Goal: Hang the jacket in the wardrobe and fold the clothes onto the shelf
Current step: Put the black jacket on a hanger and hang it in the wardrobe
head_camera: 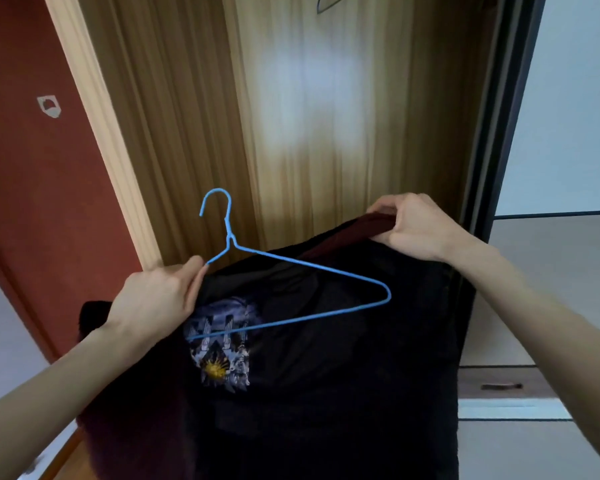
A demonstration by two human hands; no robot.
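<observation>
We've got the dark jacket (326,375) held up at 6 o'clock: our left hand (153,303) pinches the blue wire hanger (291,299) plus fabric, and our right hand (413,226) at 2 o'clock grips the maroon collar edge.

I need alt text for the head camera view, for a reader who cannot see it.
Two bare hands hold a dark jacket before an open wardrobe. The left hand grips a blue wire hanger lying against the lining; the right hand pinches the maroon collar edge.
</observation>
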